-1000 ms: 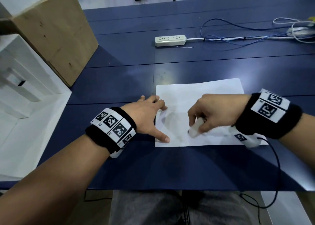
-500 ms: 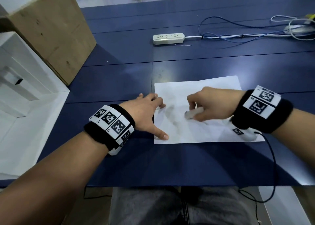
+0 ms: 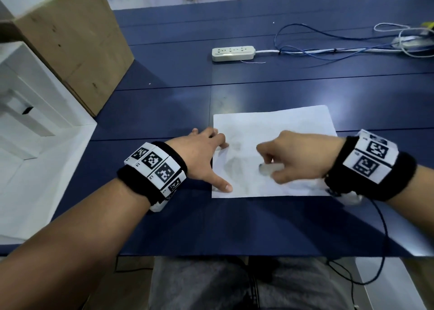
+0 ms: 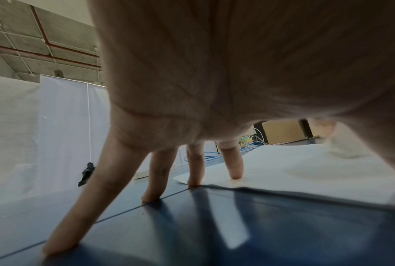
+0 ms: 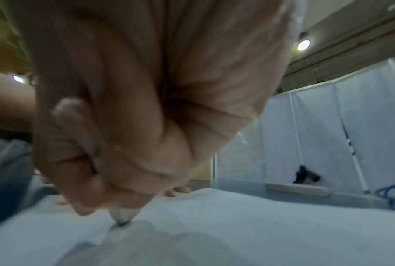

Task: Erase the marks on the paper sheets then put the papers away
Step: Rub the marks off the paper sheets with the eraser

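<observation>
One sheet, one eraser, two hands.
The sheet (image 3: 277, 131) lies on the table (image 3: 164, 107); at its 9 o'clock edge the left hand (image 3: 202, 154) presses with spread fingers; the right hand (image 3: 298, 157) pinches the eraser (image 3: 270, 169), tip on paper.

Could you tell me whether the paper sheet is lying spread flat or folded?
Spread flat: the paper sheet lies unfolded on the table, its edges showing.
</observation>
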Available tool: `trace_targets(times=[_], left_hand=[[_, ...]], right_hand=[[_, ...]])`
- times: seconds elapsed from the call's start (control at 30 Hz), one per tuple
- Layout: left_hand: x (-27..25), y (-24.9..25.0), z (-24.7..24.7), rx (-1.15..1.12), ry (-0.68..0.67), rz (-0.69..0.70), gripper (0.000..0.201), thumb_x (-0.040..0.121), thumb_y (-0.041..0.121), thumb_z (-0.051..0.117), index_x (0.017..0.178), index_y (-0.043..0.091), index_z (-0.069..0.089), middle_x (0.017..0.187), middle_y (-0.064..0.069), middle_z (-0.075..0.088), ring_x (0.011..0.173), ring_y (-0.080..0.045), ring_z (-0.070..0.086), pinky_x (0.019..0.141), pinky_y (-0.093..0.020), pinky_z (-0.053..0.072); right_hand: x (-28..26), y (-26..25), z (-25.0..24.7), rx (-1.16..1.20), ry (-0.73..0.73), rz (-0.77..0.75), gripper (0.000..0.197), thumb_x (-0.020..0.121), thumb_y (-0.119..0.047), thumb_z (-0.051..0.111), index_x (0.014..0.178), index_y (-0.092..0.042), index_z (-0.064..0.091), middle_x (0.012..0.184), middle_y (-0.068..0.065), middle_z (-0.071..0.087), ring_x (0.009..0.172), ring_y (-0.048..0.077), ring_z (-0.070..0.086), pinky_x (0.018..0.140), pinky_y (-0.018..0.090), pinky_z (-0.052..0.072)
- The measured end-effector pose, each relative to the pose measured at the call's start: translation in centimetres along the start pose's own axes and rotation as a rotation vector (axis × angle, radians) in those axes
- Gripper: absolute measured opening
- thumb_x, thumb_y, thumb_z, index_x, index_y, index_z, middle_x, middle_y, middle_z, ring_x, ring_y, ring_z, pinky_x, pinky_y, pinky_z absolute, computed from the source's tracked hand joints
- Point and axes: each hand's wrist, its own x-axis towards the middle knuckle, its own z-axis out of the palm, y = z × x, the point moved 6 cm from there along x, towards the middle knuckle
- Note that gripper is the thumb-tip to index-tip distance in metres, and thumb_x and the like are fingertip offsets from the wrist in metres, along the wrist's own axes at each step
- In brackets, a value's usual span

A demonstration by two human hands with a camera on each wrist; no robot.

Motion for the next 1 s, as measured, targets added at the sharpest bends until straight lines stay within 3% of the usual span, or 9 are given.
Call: trace_targets(times=[0.13, 0.23, 0.33, 0.43, 0.47, 0.57, 0.77, 0.87, 1.0], left_hand=[[0.0, 0.0, 0.0, 0.001, 0.003, 0.004, 0.115, 0.050, 0.085, 0.070, 0.145, 0.035, 0.030, 0.156, 0.008, 0.017, 0.145, -0.035, 0.019, 0.109, -0.052, 0.037], [0.0, 0.0, -0.1, 0.004, -0.005, -0.003, 0.114, 0.051, 0.084, 0.071, 0.145, 0.036, 0.029, 0.156, 0.009, 0.016, 0.146, -0.035, 0.017, 0.109, -0.052, 0.037], [0.1, 0.1, 0.0, 0.003, -0.004, 0.003, 0.113, 0.051, 0.083, 0.071, 0.145, 0.035, 0.029, 0.156, 0.009, 0.016, 0.146, -0.035, 0.018, 0.109, -0.052, 0.037], [0.0, 0.0, 0.0, 0.003, 0.009, 0.006, 0.113, 0.050, 0.084, 0.071, 0.144, 0.036, 0.030, 0.155, 0.009, 0.018, 0.145, -0.033, 0.021, 0.108, -0.051, 0.039], [0.1, 0.0, 0.0, 0.003, 0.012, 0.008, 0.114, 0.050, 0.085, 0.071, 0.144, 0.035, 0.030, 0.155, 0.008, 0.019, 0.144, -0.033, 0.022, 0.108, -0.051, 0.039], [0.1, 0.0, 0.0, 0.010, 0.007, 0.014, 0.115, 0.050, 0.085, 0.070, 0.145, 0.035, 0.030, 0.155, 0.008, 0.018, 0.143, -0.033, 0.022, 0.107, -0.051, 0.039], [0.1, 0.0, 0.0, 0.003, -0.003, 0.004, 0.113, 0.051, 0.083, 0.072, 0.145, 0.035, 0.029, 0.155, 0.009, 0.017, 0.146, -0.034, 0.019, 0.107, -0.053, 0.039], [0.1, 0.0, 0.1, 0.005, -0.002, 0.002, 0.115, 0.050, 0.084, 0.071, 0.145, 0.035, 0.029, 0.155, 0.009, 0.017, 0.146, -0.036, 0.018, 0.108, -0.053, 0.038], [0.2, -0.1, 0.1, 0.005, -0.009, 0.001, 0.115, 0.049, 0.085, 0.070, 0.145, 0.036, 0.029, 0.155, 0.009, 0.017, 0.146, -0.037, 0.018, 0.108, -0.053, 0.038]], right_hand=[[-1.2, -2.4, 1.6, 0.094, -0.152, -0.086, 0.023, 0.076, -0.027, 0.072, 0.082, -0.024, 0.049, 0.056, -0.009, 0.048, 0.054, 0.003, 0.049, 0.050, 0.024, 0.039], [0.0, -0.4, 0.3, 0.053, -0.096, 0.001, 0.020, 0.078, -0.026, 0.072, 0.086, -0.024, 0.054, 0.060, -0.012, 0.050, 0.059, 0.003, 0.052, 0.053, 0.019, 0.041], [0.5, 1.5, -0.7, 0.016, 0.006, 0.085, 0.020, 0.079, -0.031, 0.070, 0.088, -0.020, 0.056, 0.066, -0.012, 0.055, 0.065, 0.012, 0.054, 0.061, 0.033, 0.051], [-0.4, -0.3, 0.5, 0.060, -0.038, -0.005, 0.020, 0.080, -0.030, 0.070, 0.088, -0.019, 0.056, 0.059, -0.011, 0.050, 0.056, 0.003, 0.050, 0.049, 0.016, 0.037], [-0.9, -1.2, 1.1, 0.093, -0.087, -0.039, 0.020, 0.079, -0.029, 0.071, 0.088, -0.019, 0.057, 0.057, -0.011, 0.050, 0.056, 0.000, 0.051, 0.048, 0.015, 0.035], [-1.2, -1.9, 1.9, 0.127, -0.179, -0.058, 0.021, 0.076, -0.027, 0.072, 0.090, -0.020, 0.059, 0.059, -0.010, 0.054, 0.058, -0.002, 0.052, 0.050, 0.020, 0.039], [0.5, 1.8, -0.5, 0.062, -0.005, 0.101, 0.019, 0.080, -0.034, 0.073, 0.089, -0.022, 0.060, 0.065, -0.012, 0.057, 0.060, 0.005, 0.053, 0.057, 0.027, 0.046], [-0.4, -0.3, 0.5, 0.120, -0.074, -0.012, 0.018, 0.078, -0.027, 0.073, 0.087, -0.020, 0.059, 0.057, -0.012, 0.053, 0.055, 0.002, 0.051, 0.049, 0.017, 0.038], [-0.6, -1.6, 1.4, 0.134, -0.177, -0.061, 0.020, 0.077, -0.026, 0.072, 0.092, -0.021, 0.061, 0.062, -0.008, 0.058, 0.057, 0.003, 0.052, 0.052, 0.019, 0.038]])
